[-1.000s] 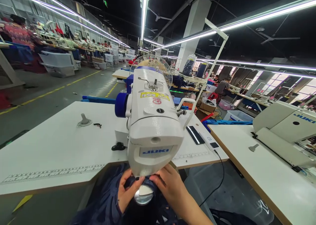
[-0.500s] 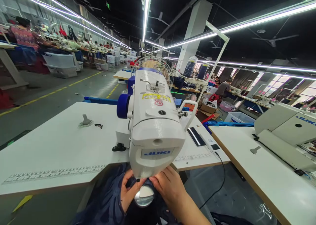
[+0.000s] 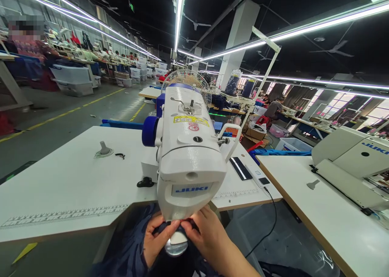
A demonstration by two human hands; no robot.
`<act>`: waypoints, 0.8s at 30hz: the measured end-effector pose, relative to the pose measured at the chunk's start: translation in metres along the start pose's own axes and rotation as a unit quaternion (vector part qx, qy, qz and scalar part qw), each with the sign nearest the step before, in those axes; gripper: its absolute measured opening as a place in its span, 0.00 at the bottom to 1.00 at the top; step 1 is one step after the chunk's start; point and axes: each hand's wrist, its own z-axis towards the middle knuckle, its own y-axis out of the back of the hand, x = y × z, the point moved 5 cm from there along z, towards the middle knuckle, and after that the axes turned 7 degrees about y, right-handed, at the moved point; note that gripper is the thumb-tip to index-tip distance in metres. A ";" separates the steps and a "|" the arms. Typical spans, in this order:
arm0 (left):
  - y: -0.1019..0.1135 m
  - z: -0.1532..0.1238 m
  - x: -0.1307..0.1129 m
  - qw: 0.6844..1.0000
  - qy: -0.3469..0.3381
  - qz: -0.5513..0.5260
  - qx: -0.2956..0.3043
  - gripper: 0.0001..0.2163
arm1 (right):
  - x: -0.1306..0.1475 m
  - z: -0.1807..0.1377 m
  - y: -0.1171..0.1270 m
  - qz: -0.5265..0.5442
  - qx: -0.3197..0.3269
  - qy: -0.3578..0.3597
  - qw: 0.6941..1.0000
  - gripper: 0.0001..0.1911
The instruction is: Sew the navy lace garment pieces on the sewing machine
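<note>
A white sewing machine [image 3: 190, 159] with a blue handwheel stands in front of me, its head hiding the needle area. Dark navy fabric [image 3: 127, 240] drapes around the machine's narrow arm end [image 3: 176, 244], a shiny round metal piece. My left hand [image 3: 156, 236] pinches the fabric just left of that end, thumb pointing in under the head. On the right side, my right hand [image 3: 206, 236] is closed on the same fabric, its fingertips partly hidden beneath the head. Both thumbs sit close together, above the metal end.
A white tabletop [image 3: 69, 175] with printed rulers surrounds the machine. A dark phone [image 3: 241, 168] and a cabled white device [image 3: 263, 180] lie at its right. Another sewing machine [image 3: 352, 167] stands on the right-hand table. Below is a clear plastic bin [image 3: 291, 236].
My left hand has shifted slightly left and its thumb lies flatter over the fabric. The right hand stays nearly in place, its thumb moved a little. The view has drifted slightly.
</note>
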 end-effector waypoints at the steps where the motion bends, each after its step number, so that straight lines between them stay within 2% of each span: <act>1: -0.001 -0.001 0.001 1.000 0.014 -0.021 0.000 0.10 | 0.000 -0.002 -0.002 -0.010 0.006 0.011 1.000 0.04; 5: -0.002 -0.002 0.010 0.995 0.055 -0.081 -0.007 0.14 | 0.005 -0.010 -0.005 -0.087 0.007 0.091 0.992 0.09; 8: 0.000 0.000 0.017 0.997 0.043 -0.069 -0.015 0.15 | 0.005 -0.013 -0.006 -0.131 -0.011 0.135 0.982 0.14; 12: 0.005 0.004 0.031 0.998 0.043 -0.031 -0.046 0.22 | 0.000 -0.014 -0.006 -0.164 -0.060 0.124 0.977 0.10; 14: 0.006 0.008 0.036 0.997 0.050 -0.018 -0.060 0.25 | -0.002 -0.014 -0.007 -0.158 -0.068 0.118 0.978 0.09; 16: 0.006 0.012 0.038 0.996 0.045 -0.014 -0.071 0.24 | -0.003 -0.012 -0.008 -0.133 -0.063 0.111 0.983 0.10; 18: 0.006 0.018 0.038 0.996 0.037 -0.014 -0.076 0.22 | -0.008 -0.008 -0.005 -0.073 -0.055 0.060 0.994 0.09; 20: 0.007 0.022 0.038 0.996 0.035 -0.011 -0.076 0.21 | -0.020 -0.002 -0.001 0.030 -0.045 -0.055 0.997 0.06; 22: 0.009 0.022 0.041 0.996 0.043 -0.008 -0.076 0.21 | -0.032 0.003 -0.002 0.161 -0.017 -0.169 0.972 0.12; 24: 0.012 0.020 0.046 0.995 0.059 -0.006 -0.082 0.20 | -0.037 0.009 -0.003 0.271 0.015 -0.220 0.937 0.19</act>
